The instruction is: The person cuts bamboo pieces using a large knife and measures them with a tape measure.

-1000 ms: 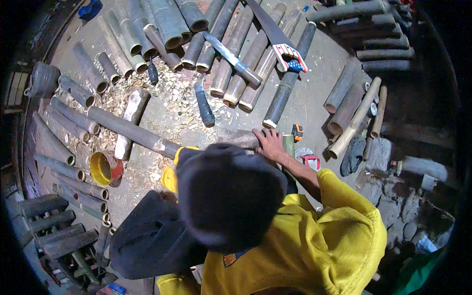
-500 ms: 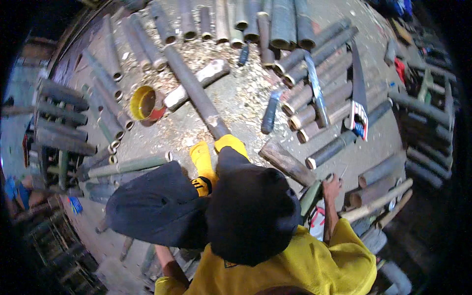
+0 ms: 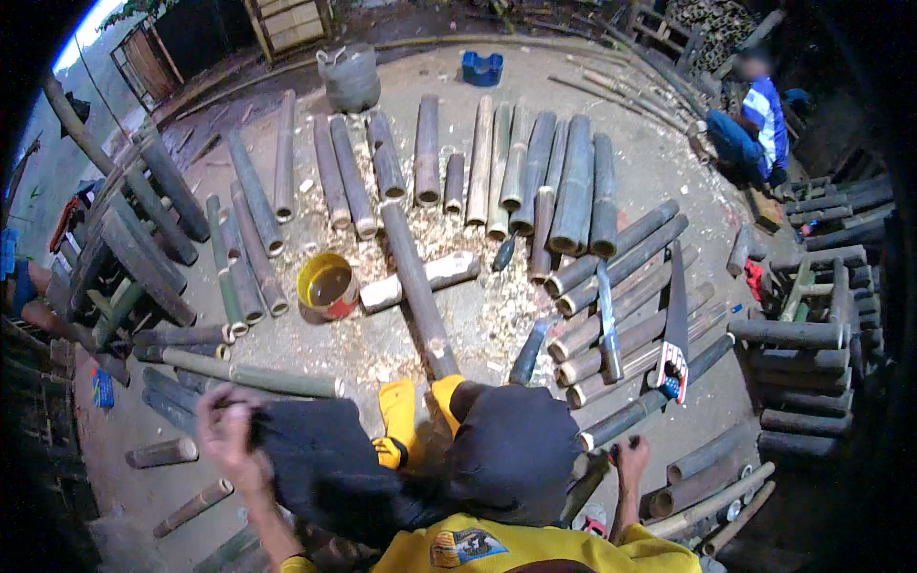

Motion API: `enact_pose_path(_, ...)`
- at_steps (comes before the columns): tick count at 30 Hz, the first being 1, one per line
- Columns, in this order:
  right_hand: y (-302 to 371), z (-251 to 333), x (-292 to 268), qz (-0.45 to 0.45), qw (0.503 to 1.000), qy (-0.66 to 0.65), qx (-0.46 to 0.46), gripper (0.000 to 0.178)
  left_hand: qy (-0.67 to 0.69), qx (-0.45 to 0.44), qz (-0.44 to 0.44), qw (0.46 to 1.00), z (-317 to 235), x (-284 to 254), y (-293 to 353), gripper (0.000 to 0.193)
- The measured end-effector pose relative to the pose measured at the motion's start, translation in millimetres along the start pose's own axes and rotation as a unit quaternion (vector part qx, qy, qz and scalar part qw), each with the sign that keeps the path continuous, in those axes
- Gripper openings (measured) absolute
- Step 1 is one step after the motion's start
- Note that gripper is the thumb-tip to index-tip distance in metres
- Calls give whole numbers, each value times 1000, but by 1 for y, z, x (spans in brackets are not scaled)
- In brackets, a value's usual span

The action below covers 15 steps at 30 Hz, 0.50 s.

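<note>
My left hand (image 3: 236, 441) is raised beside my left knee, its fingers partly bent and smeared by motion. Low at the right, my right hand (image 3: 630, 458) is closed around a small dark thing I cannot make out, beside my right knee. Between my feet in yellow socks (image 3: 396, 413) lies the near end of a long bamboo tube (image 3: 415, 277). Its far part rests across a pale wooden block (image 3: 382, 292). A knife with a dark handle (image 3: 527, 361) lies on the floor ahead of my right knee.
A yellow pot (image 3: 325, 286) holds dark liquid. A long blade (image 3: 608, 325) and a handsaw (image 3: 675, 325) lie over bamboo tubes at right. Several tubes (image 3: 571, 191) fan out beyond wood chips. Bamboo racks (image 3: 143, 248) stand left. A person (image 3: 759, 124) sits far right.
My view has tilted up, showing more of the far floor and a person. My left hand has come up beside my left knee; my right hand stays low at the right.
</note>
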State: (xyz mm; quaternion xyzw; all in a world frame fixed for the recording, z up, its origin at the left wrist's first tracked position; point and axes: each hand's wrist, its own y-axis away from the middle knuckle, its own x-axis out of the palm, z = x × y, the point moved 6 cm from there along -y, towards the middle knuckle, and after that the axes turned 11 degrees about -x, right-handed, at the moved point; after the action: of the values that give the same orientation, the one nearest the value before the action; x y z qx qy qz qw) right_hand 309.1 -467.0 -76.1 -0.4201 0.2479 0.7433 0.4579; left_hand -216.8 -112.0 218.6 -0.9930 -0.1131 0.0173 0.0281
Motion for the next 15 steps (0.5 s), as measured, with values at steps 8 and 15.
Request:
enact_pose_path(8,-17,328,73,279,898,-263,-215,31,-43,-279,372,884,142,199,47,41)
enact_pose_path(15,18,422,123,466,711,-477,-224,26,243,-430,219,841,199,184,34,29)
